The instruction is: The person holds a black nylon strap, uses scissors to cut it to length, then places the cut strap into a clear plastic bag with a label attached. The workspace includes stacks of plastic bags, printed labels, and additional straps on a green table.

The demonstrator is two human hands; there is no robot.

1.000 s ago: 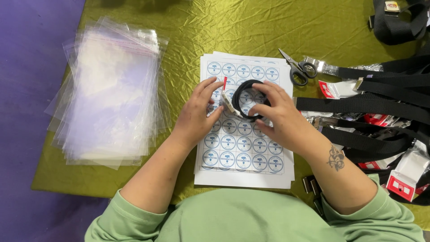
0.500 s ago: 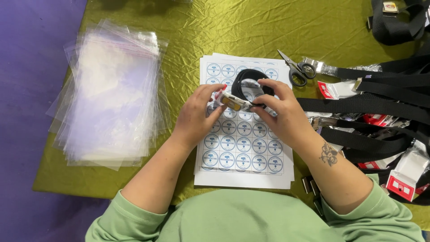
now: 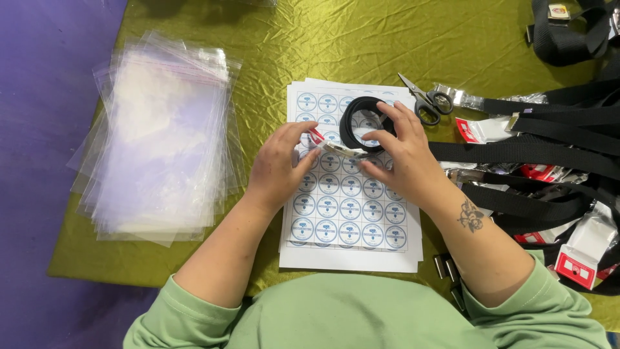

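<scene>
In the middle of the frame, both hands, left (image 3: 274,169) and right (image 3: 405,158), pinch a black belt (image 3: 354,116) rolled into a ring, its shiny buckle (image 3: 342,151) between the fingertips.

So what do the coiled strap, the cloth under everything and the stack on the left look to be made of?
The coiled strap looks like matte black woven webbing, likely nylon, with a shiny metal buckle held between both hands. The cloth looks like olive-green satin: glossy, finely creased. The stack of bags looks like thin clear plastic film, see-through with glare.
</scene>
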